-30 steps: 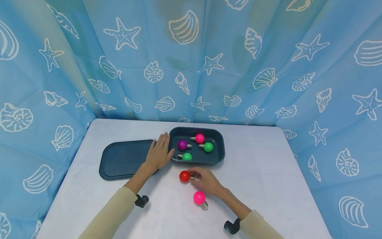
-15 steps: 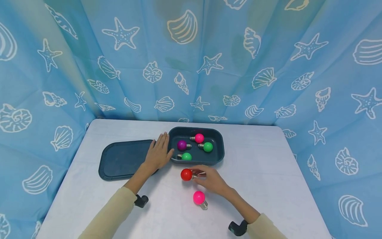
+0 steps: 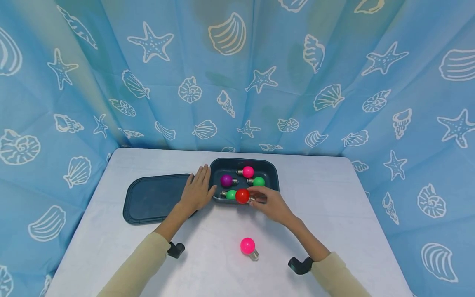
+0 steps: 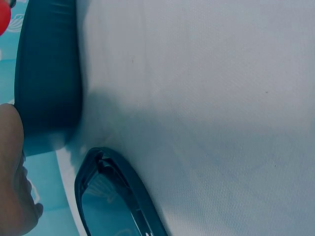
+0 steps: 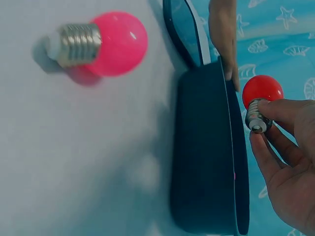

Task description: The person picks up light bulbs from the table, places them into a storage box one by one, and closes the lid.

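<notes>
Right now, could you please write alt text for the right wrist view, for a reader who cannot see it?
The right hand pinches a red bulb by its metal base near a dark bin. A pink bulb lies on the white tabletop; part of the left hand and a dark tray show at the top.

1 red bulb [image 3: 243, 196] (silver threaded base) held above a dark bin [image 5: 203, 152]

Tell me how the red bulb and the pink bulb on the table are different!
The red bulb is held in the right hand; the pink bulb lies on the table. The red bulb is by the box, the pink bulb away from it. Both have round tops and silvery screw ends.
</notes>
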Demonstrator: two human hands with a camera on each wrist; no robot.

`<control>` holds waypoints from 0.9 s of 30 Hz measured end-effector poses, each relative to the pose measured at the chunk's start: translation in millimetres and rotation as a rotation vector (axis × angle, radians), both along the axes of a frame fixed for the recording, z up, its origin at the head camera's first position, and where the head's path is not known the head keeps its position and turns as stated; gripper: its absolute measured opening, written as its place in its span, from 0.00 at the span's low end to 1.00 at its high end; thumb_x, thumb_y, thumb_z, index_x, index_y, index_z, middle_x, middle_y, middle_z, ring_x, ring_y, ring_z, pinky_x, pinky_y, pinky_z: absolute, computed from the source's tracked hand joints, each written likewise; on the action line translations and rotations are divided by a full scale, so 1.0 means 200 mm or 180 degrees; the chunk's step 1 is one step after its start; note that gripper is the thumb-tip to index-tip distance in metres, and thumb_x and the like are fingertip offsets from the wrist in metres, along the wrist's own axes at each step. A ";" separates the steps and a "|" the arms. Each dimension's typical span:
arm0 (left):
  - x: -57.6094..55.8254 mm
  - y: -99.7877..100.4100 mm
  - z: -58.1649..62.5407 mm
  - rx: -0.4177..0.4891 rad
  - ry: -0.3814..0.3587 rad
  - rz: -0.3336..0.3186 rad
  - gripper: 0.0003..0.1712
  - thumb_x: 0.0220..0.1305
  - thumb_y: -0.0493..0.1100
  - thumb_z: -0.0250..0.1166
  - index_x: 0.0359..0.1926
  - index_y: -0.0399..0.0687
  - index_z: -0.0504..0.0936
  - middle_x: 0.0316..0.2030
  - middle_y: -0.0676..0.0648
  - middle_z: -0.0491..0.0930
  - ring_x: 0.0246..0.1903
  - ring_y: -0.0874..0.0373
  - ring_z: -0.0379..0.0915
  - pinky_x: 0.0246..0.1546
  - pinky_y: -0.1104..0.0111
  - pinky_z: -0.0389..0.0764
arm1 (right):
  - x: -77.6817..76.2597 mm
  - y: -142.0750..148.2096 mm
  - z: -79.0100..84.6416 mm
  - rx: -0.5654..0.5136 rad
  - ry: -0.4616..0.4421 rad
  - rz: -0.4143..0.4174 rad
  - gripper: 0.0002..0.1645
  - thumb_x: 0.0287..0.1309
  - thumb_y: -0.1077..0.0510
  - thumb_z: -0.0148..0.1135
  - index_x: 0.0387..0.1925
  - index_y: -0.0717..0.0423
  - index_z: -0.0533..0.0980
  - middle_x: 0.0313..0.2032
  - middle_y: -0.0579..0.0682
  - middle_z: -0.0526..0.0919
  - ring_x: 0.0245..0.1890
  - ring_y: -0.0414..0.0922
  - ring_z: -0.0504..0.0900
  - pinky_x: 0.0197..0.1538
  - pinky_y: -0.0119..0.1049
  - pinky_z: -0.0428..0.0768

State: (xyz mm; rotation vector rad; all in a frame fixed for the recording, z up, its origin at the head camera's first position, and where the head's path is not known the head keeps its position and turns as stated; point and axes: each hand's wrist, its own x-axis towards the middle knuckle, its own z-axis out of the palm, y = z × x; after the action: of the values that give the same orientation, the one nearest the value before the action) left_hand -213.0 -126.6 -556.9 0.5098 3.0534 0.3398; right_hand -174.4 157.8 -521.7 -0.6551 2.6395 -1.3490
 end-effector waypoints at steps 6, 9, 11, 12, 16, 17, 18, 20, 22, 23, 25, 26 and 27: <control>0.00 0.00 0.00 0.0017 0.0023 -0.0026 0.41 0.79 0.57 0.43 0.77 0.32 0.45 0.77 0.37 0.44 0.76 0.43 0.40 0.71 0.45 0.48 | -0.10 0.00 -0.02 0.0107 -0.0067 -0.0120 0.26 0.58 0.68 0.69 0.60 0.59 0.78 0.50 0.54 0.84 0.49 0.49 0.83 0.52 0.39 0.81; 0.00 0.00 0.00 0.0017 0.0025 -0.0035 0.41 0.79 0.57 0.43 0.77 0.32 0.45 0.77 0.36 0.44 0.76 0.43 0.40 0.71 0.45 0.48 | -0.14 0.00 -0.03 0.0150 -0.0088 -0.0185 0.26 0.59 0.68 0.68 0.60 0.59 0.78 0.50 0.54 0.84 0.48 0.49 0.83 0.52 0.39 0.81; 0.00 0.00 0.00 0.0023 0.0008 -0.0032 0.41 0.79 0.57 0.43 0.77 0.32 0.45 0.77 0.37 0.44 0.76 0.43 0.39 0.72 0.46 0.48 | -0.17 0.00 -0.04 0.0174 -0.0098 -0.0211 0.25 0.60 0.67 0.68 0.59 0.60 0.78 0.49 0.54 0.84 0.47 0.49 0.83 0.52 0.39 0.82; 0.00 0.00 0.00 0.0021 0.0003 -0.0030 0.41 0.79 0.57 0.43 0.77 0.32 0.45 0.77 0.37 0.43 0.76 0.43 0.39 0.72 0.46 0.47 | -0.18 -0.01 -0.05 0.0196 -0.0102 -0.0210 0.25 0.60 0.67 0.68 0.59 0.60 0.78 0.49 0.54 0.85 0.47 0.49 0.83 0.51 0.39 0.82; -0.01 0.00 0.00 0.0008 -0.0039 -0.0027 0.41 0.79 0.57 0.42 0.78 0.33 0.44 0.78 0.37 0.42 0.76 0.44 0.38 0.72 0.46 0.47 | -0.23 -0.02 -0.07 0.0300 -0.0133 -0.0164 0.24 0.60 0.66 0.68 0.58 0.60 0.78 0.48 0.54 0.85 0.46 0.49 0.83 0.50 0.39 0.83; -0.01 -0.01 0.00 0.0005 -0.0044 -0.0027 0.41 0.79 0.57 0.42 0.78 0.33 0.43 0.78 0.37 0.42 0.76 0.44 0.38 0.72 0.46 0.47 | -0.24 -0.02 -0.08 0.0321 -0.0147 -0.0144 0.24 0.60 0.66 0.68 0.58 0.60 0.78 0.47 0.54 0.85 0.46 0.49 0.83 0.49 0.39 0.83; -0.01 -0.01 0.00 0.0003 -0.0049 -0.0026 0.41 0.79 0.57 0.42 0.78 0.33 0.43 0.78 0.37 0.42 0.76 0.44 0.38 0.72 0.46 0.47 | -0.24 -0.03 -0.08 0.0343 -0.0161 -0.0124 0.24 0.60 0.66 0.68 0.58 0.60 0.78 0.47 0.54 0.85 0.46 0.49 0.83 0.48 0.38 0.83; -0.01 -0.01 0.00 -0.0001 -0.0073 -0.0023 0.41 0.79 0.57 0.41 0.78 0.33 0.43 0.78 0.37 0.42 0.76 0.44 0.37 0.72 0.46 0.46 | -0.26 -0.04 -0.08 0.0395 -0.0197 -0.0109 0.23 0.61 0.66 0.67 0.58 0.60 0.79 0.46 0.53 0.85 0.46 0.49 0.83 0.47 0.38 0.84; -0.01 -0.01 -0.01 -0.0013 -0.0099 -0.0022 0.41 0.80 0.57 0.41 0.78 0.33 0.42 0.78 0.37 0.41 0.76 0.44 0.36 0.72 0.46 0.45 | -0.27 -0.06 -0.09 0.0473 -0.0202 -0.0106 0.23 0.61 0.65 0.67 0.58 0.59 0.79 0.45 0.53 0.85 0.45 0.49 0.83 0.47 0.38 0.84; -0.01 -0.01 -0.01 -0.0018 -0.0103 -0.0021 0.41 0.80 0.57 0.41 0.78 0.33 0.42 0.78 0.38 0.41 0.76 0.44 0.36 0.72 0.46 0.45 | -0.27 -0.06 -0.09 0.0502 -0.0201 -0.0106 0.23 0.61 0.66 0.67 0.58 0.59 0.79 0.45 0.53 0.85 0.45 0.49 0.82 0.47 0.38 0.84; -0.01 -0.01 -0.01 -0.0023 -0.0093 -0.0020 0.41 0.79 0.57 0.41 0.78 0.33 0.42 0.78 0.38 0.41 0.76 0.44 0.36 0.72 0.46 0.46 | -0.28 -0.08 -0.10 0.0582 -0.0185 -0.0115 0.23 0.61 0.65 0.67 0.58 0.59 0.79 0.45 0.53 0.85 0.45 0.49 0.82 0.48 0.39 0.83; -0.01 -0.01 -0.01 -0.0015 -0.0087 -0.0021 0.41 0.79 0.57 0.41 0.78 0.33 0.42 0.78 0.37 0.41 0.76 0.44 0.36 0.72 0.46 0.46 | -0.29 -0.09 -0.10 0.0622 -0.0163 -0.0117 0.23 0.61 0.65 0.67 0.58 0.59 0.79 0.45 0.52 0.85 0.45 0.49 0.82 0.49 0.39 0.83; -0.01 -0.01 -0.01 -0.0009 -0.0080 -0.0020 0.42 0.79 0.57 0.41 0.78 0.33 0.42 0.78 0.37 0.41 0.76 0.44 0.36 0.72 0.46 0.46 | -0.29 -0.09 -0.10 0.0645 -0.0158 -0.0114 0.23 0.61 0.65 0.67 0.58 0.59 0.79 0.45 0.52 0.85 0.45 0.48 0.82 0.49 0.39 0.83</control>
State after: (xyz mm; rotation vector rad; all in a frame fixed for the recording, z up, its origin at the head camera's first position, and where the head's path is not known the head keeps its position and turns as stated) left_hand -215.5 -127.9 -558.6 0.5111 3.0270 0.3387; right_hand -232.2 139.0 -542.3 -0.5432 2.7113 -1.0710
